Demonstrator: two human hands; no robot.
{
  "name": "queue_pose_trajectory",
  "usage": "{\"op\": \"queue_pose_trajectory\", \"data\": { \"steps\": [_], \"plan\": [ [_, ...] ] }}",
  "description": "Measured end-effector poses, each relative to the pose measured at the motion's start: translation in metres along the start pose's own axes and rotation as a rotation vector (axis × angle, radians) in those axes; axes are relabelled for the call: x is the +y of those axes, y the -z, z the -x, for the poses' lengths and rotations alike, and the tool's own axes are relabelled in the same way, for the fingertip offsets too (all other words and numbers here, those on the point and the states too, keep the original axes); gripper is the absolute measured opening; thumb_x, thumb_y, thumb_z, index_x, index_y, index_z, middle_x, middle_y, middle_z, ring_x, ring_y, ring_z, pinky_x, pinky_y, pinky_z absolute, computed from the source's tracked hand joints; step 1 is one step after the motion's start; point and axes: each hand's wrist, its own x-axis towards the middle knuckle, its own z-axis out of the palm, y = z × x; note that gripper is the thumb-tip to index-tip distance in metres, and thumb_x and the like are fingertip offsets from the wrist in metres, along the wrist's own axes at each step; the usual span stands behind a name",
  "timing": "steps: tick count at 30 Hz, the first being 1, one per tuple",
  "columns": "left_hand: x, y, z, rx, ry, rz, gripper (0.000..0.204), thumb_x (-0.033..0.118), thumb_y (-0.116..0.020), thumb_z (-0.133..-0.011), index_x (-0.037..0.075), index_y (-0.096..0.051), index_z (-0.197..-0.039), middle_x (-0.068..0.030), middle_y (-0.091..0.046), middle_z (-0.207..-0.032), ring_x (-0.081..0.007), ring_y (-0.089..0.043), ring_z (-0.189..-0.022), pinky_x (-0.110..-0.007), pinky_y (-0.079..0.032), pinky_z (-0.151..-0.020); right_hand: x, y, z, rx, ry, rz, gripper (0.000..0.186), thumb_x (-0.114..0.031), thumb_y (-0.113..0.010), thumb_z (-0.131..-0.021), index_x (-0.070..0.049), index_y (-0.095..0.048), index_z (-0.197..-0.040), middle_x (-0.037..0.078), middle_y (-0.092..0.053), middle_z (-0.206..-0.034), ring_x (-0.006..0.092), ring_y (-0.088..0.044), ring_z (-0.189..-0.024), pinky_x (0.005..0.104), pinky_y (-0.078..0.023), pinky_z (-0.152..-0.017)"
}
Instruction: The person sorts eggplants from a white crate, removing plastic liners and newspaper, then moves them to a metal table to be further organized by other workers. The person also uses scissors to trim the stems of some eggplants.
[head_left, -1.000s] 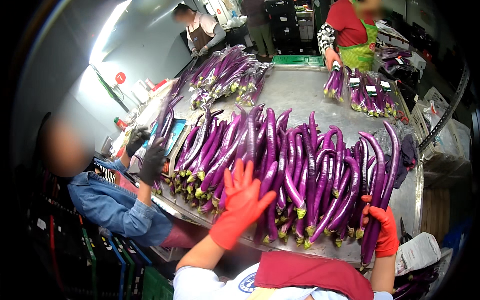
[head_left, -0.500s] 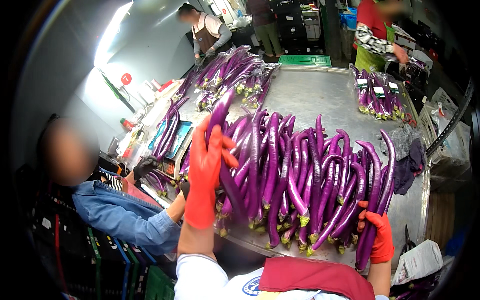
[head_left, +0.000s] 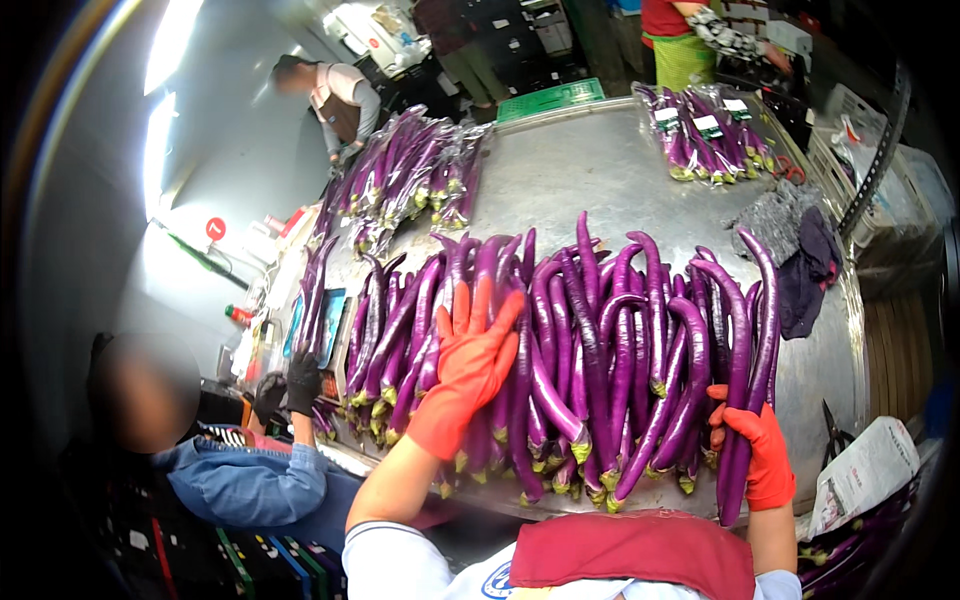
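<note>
A wide pile of long purple eggplants (head_left: 622, 345) lies on the metal table, green stem ends toward me. My left hand (head_left: 470, 365), in an orange-red rubber glove, rests on the left-middle part of this pile. Its fingers are spread and stretched out over the eggplants. At the pile's right end, my right hand (head_left: 757, 448), gloved alike, is closed around the lower part of long eggplants (head_left: 738, 400). These stand slightly apart from the others, their curved tips pointing away. The palm side of my left hand is hidden.
Bagged eggplants lie in a heap (head_left: 400, 170) at the back left and in labelled packs (head_left: 705, 135) at the back right. A grey cloth (head_left: 775, 220) and red scissors (head_left: 788, 170) lie at right. A co-worker in a denim jacket (head_left: 245, 490) handles eggplants at left; others work behind.
My left hand has come down from holding up an eggplant and now lies spread on the pile. My right hand keeps its grip. The whole view has shifted.
</note>
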Motion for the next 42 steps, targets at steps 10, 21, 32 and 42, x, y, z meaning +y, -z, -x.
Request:
{"op": "queue_pose_trajectory", "data": {
  "steps": [10,21,32,42],
  "plan": [
    [-0.041,-0.009,0.004,-0.042,-0.030,0.056,0.029,0.025,-0.056,-0.087,0.017,-0.060,-0.115,-0.0075,-0.045,-0.138,-0.0310,-0.030,-0.135,-0.054,-0.015,-0.109,-0.020,0.053,-0.001,0.191,0.251,-0.111,0.048,-0.022,-0.063,-0.080,0.003,-0.051,-0.120,0.004,-0.059,-0.080,0.0110,-0.057,-0.063,0.0247,-0.046,-0.058],
    [0.080,-0.001,-0.053,0.058,-0.263,0.172,0.024,0.021,-0.060,-0.083,0.007,-0.063,-0.102,-0.0171,-0.052,-0.126,-0.0410,-0.037,-0.127,-0.055,-0.022,-0.107,-0.006,0.070,0.011,0.210,0.130,-0.118,0.044,-0.022,-0.061,-0.082,-0.001,-0.053,-0.120,0.005,-0.059,-0.081,0.0123,-0.057,-0.065,0.0260,-0.046,-0.061],
    [0.076,-0.039,-0.128,-0.100,0.181,0.503,0.028,0.026,-0.062,-0.080,0.004,-0.064,-0.097,-0.0205,-0.065,-0.091,-0.0367,-0.062,-0.090,-0.041,-0.048,-0.080,-0.007,0.063,0.006,0.157,0.091,-0.104,0.047,-0.024,-0.062,-0.080,0.001,-0.053,-0.118,0.004,-0.058,-0.079,0.0131,-0.058,-0.066,0.0262,-0.047,-0.062],
    [0.098,-0.075,-0.160,0.211,-0.270,0.207,0.031,0.019,-0.064,-0.080,0.004,-0.059,-0.106,-0.0169,-0.062,-0.089,-0.0376,-0.059,-0.086,-0.043,-0.046,-0.076,-0.023,0.072,0.008,0.223,0.086,-0.105,0.044,-0.020,-0.062,-0.077,0.004,-0.056,-0.113,0.005,-0.057,-0.074,0.0130,-0.057,-0.064,0.0258,-0.047,-0.061]
  ]
}}
